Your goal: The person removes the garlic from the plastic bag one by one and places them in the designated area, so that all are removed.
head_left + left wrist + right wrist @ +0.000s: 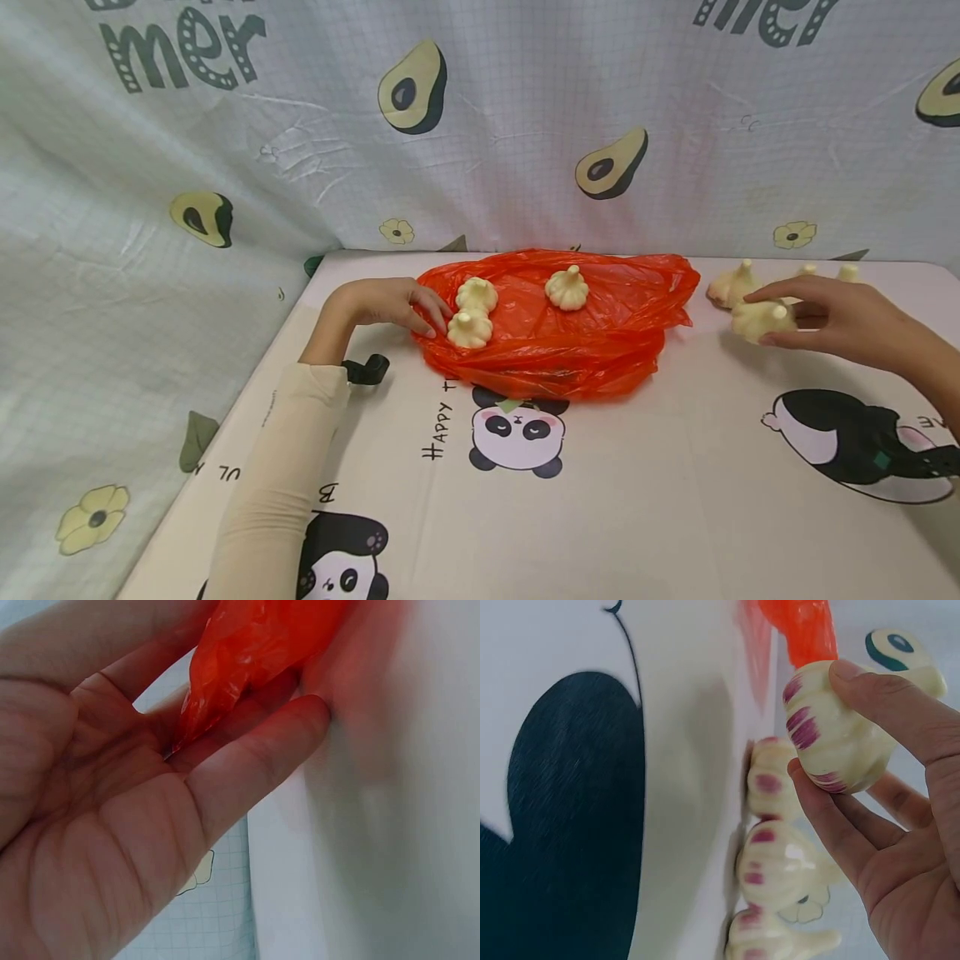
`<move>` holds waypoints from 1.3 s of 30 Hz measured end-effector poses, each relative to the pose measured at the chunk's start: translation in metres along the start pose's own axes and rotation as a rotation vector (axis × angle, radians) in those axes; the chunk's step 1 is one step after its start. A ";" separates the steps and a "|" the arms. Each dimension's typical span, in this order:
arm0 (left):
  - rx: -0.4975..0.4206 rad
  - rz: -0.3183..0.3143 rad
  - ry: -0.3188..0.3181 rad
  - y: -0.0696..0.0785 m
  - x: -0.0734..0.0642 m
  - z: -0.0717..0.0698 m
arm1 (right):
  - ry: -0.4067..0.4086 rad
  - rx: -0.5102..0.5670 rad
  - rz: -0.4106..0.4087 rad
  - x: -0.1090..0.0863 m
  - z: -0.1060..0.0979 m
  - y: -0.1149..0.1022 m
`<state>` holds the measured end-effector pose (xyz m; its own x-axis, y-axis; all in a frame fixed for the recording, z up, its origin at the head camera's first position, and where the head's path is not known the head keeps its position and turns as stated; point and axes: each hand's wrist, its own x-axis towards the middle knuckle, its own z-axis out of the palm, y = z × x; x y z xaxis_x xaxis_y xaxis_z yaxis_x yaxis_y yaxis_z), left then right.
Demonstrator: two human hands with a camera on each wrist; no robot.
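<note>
My right hand (847, 321) pinches a garlic bulb (840, 727) between thumb and fingers, to the right of a red plastic bag (600, 367). Purple streaks mark the underside of this pale bulb. At the bag's left edge, my left hand (393, 304) holds the rim; in the left wrist view the red film (247, 660) runs between thumb and fingers. On the bag lie a garlic bulb (567, 288) in the middle and two touching bulbs, one at the back (477, 294) and one in front (470, 329), near my left fingers.
Three more garlic bulbs stand in a row behind my right hand, among them a near one (780, 866). A pale table cover (600, 517) with printed pandas lies under everything. Behind it hangs a curtain (510, 167) with avocado prints.
</note>
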<state>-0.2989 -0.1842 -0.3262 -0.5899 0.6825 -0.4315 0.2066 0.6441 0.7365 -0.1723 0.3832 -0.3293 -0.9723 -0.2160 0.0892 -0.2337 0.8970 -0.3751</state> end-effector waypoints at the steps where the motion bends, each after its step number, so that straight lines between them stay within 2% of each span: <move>1: -0.003 -0.001 0.001 0.000 -0.001 0.000 | 0.005 -0.006 0.005 -0.002 -0.001 0.002; 10: 0.001 0.000 0.007 0.001 -0.003 0.000 | -0.001 -0.066 0.047 -0.009 -0.004 0.011; 16: -0.003 -0.015 0.006 0.001 -0.003 0.001 | 0.026 -0.002 0.105 -0.020 -0.008 0.018; 20: 0.006 -0.015 0.009 0.001 -0.002 0.001 | 0.036 0.046 0.113 -0.026 -0.010 0.026; 25: 0.016 -0.025 0.014 0.001 -0.001 -0.001 | 0.006 0.054 0.130 -0.028 -0.013 0.034; 34: 0.011 -0.015 0.004 0.001 0.000 0.000 | -0.073 0.071 0.219 -0.032 -0.013 0.055; 39: 0.011 -0.018 0.001 0.000 0.000 0.001 | -0.040 0.072 0.239 -0.032 -0.013 0.074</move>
<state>-0.2980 -0.1839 -0.3262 -0.5943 0.6702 -0.4445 0.2042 0.6603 0.7227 -0.1580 0.4613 -0.3482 -0.9988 -0.0172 -0.0460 0.0051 0.8951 -0.4459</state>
